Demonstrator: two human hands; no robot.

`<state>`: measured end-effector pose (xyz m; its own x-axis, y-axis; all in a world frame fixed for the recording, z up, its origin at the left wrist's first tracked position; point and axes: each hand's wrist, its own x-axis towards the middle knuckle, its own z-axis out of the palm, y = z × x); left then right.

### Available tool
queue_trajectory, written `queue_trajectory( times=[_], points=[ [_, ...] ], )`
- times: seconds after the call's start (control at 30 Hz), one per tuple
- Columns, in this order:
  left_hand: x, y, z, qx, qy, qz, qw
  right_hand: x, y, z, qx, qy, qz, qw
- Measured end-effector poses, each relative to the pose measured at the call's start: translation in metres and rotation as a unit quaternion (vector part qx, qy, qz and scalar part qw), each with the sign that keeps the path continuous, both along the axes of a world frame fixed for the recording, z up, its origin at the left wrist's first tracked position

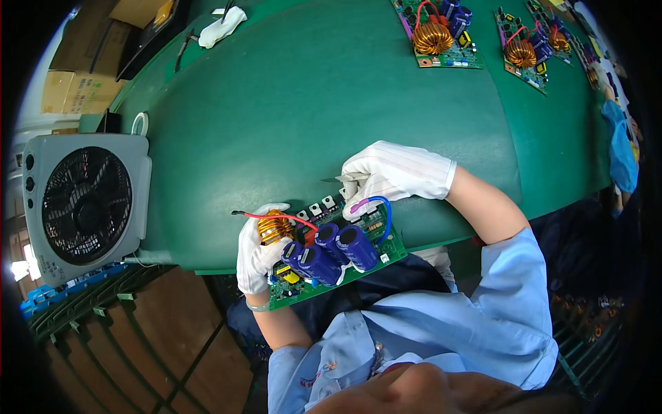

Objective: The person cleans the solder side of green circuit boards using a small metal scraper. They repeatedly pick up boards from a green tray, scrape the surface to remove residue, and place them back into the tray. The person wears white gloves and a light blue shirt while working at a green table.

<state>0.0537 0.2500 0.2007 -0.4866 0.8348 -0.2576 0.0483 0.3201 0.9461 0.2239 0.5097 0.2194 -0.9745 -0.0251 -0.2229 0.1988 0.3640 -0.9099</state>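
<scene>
A green circuit board (395,249) is tilted over the near edge of the table. It carries several purple capacitors (357,247), a copper-wound coil (274,228), a red wire (303,220) and a blue wire (388,219). My left hand (254,257), in a white glove, is closed around the board's left end, beside the coil. My right hand (393,172), also gloved, grips a thin pointed metal tool (334,180) that sticks out to the left. Its lower fingers reach the far edge of the board, by the blue wire's purple-sleeved end; whether they pinch that end is hidden.
A green mat (276,117) covers the table. A grey box fan (88,200) stands at the left. Similar boards lie at the far right, one (448,58) nearer the middle. A white glove or cloth (222,27) lies far left. Another person's blue sleeve (618,148) shows at the right.
</scene>
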Motion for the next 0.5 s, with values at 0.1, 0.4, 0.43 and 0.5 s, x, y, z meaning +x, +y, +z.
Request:
queue_trajectory(
  times=[0.1,0.4,0.43,0.5],
  points=[
    [0.001,0.000,0.000,0.011,-0.013,0.001,1.000,0.000,0.002,-0.011,-0.017,0.043,0.003,0.999],
    [0.000,-0.001,0.002,0.004,0.045,-0.009,0.999,-0.008,-0.014,0.008,-0.144,-0.074,-0.044,0.986],
    [-0.001,-0.003,0.000,0.010,0.071,-0.015,0.997,-0.006,-0.018,0.011,-0.107,-0.049,-0.025,0.993],
    [-0.001,-0.004,-0.001,-0.006,0.074,-0.007,0.997,-0.003,-0.019,0.003,0.029,0.171,0.041,0.984]
  ],
)
